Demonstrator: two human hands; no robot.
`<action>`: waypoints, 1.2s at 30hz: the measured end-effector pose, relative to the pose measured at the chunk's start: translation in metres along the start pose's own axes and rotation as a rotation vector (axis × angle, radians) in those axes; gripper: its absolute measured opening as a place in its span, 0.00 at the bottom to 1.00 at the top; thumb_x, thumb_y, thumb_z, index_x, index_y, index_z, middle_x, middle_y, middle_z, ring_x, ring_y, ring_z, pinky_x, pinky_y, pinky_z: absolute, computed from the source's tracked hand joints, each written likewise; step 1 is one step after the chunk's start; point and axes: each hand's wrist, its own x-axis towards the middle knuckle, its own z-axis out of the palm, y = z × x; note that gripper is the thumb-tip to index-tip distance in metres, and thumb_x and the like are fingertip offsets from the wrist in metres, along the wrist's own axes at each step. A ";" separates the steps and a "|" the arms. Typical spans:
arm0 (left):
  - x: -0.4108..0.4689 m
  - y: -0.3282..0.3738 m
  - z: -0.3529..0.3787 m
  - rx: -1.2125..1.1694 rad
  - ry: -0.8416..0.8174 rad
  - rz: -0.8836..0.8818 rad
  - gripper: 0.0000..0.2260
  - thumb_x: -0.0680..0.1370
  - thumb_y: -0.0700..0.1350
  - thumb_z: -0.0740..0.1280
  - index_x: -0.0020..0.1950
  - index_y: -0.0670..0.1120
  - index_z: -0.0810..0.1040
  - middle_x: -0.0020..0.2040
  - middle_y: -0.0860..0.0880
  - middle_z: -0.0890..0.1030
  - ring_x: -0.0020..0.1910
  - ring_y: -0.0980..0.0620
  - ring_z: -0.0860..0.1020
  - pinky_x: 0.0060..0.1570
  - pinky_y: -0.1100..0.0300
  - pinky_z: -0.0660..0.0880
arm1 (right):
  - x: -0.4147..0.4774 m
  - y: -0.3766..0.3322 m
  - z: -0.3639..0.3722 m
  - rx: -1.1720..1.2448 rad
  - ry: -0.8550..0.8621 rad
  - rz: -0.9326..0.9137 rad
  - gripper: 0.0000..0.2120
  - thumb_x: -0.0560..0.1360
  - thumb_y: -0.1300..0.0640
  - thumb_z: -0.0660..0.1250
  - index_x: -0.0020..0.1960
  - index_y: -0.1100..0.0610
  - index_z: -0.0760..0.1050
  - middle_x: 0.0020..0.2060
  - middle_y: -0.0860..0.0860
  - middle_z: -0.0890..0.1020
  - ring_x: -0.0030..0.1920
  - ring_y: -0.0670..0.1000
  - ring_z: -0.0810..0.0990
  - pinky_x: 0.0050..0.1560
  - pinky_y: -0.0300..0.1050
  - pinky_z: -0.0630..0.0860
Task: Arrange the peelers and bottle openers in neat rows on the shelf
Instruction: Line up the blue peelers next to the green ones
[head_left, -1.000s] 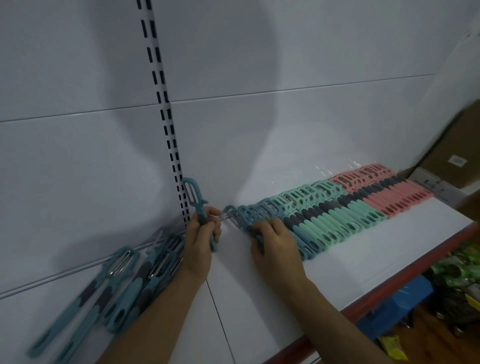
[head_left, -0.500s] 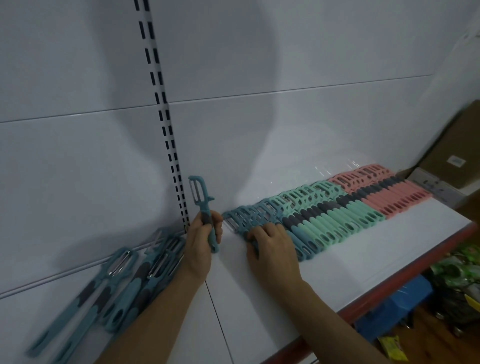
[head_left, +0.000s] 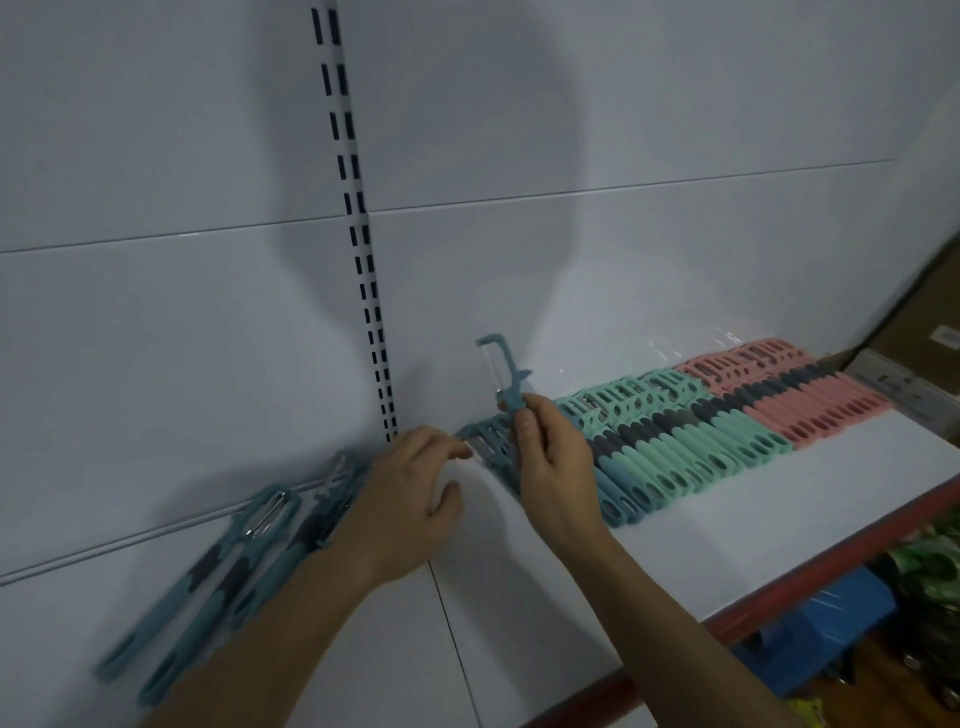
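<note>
White shelf (head_left: 675, 561), red front edge, white back panel behind.

In the right hand (head_left: 558, 462), a teal-blue peeler (head_left: 508, 382): fingers and thumb curled round the handle, head pointing up, blade end raised above the row and in front of the back panel.

Left hand (head_left: 410, 501) reaching toward the near end of the row, fingers loosely extended, nothing held. Index fingertip at or just beside the metal blade of the end peeler (head_left: 480, 447); contact too close to call.

Flat along the back of the shelf, one tight row of peelers, handles toward the front edge, heads toward the back panel. Teal-blue ones (head_left: 615, 493) at the left end, partly hidden behind the right hand, then mint-green ones (head_left: 691, 447), then pink ones (head_left: 810, 402) at the far right. Dark grey grip bands lined up across all three colours.

Left of the left forearm, on the neighbouring shelf section, a loose bunch of teal-blue peelers (head_left: 228, 566), lying at a slant, overlapping, out of line. Between the two sections, a slotted upright (head_left: 358, 244) running up the back panel.

Past the pink end, a cardboard box (head_left: 930, 322). Below the shelf, a blue package (head_left: 836, 618) and green packets (head_left: 935, 561), too dim for detail.
</note>
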 end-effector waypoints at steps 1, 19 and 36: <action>-0.005 -0.006 -0.008 0.114 0.036 0.012 0.15 0.76 0.47 0.62 0.62 0.50 0.78 0.57 0.55 0.75 0.59 0.54 0.73 0.60 0.50 0.74 | 0.000 0.003 -0.002 -0.134 -0.002 -0.045 0.09 0.84 0.58 0.59 0.54 0.53 0.78 0.40 0.46 0.76 0.39 0.43 0.74 0.38 0.33 0.67; -0.080 -0.029 -0.068 0.492 -0.219 -0.699 0.48 0.66 0.70 0.72 0.80 0.56 0.54 0.68 0.45 0.65 0.70 0.43 0.64 0.65 0.45 0.71 | -0.024 0.018 0.003 -0.710 -0.214 -0.127 0.06 0.80 0.60 0.65 0.57 0.56 0.75 0.48 0.54 0.80 0.42 0.55 0.76 0.40 0.51 0.75; -0.062 -0.031 -0.059 0.480 -0.316 -0.520 0.30 0.68 0.54 0.74 0.68 0.50 0.69 0.53 0.51 0.79 0.49 0.52 0.77 0.41 0.58 0.74 | -0.027 0.030 0.004 -0.776 -0.191 -0.099 0.06 0.79 0.66 0.64 0.49 0.59 0.79 0.45 0.54 0.75 0.42 0.54 0.72 0.37 0.45 0.66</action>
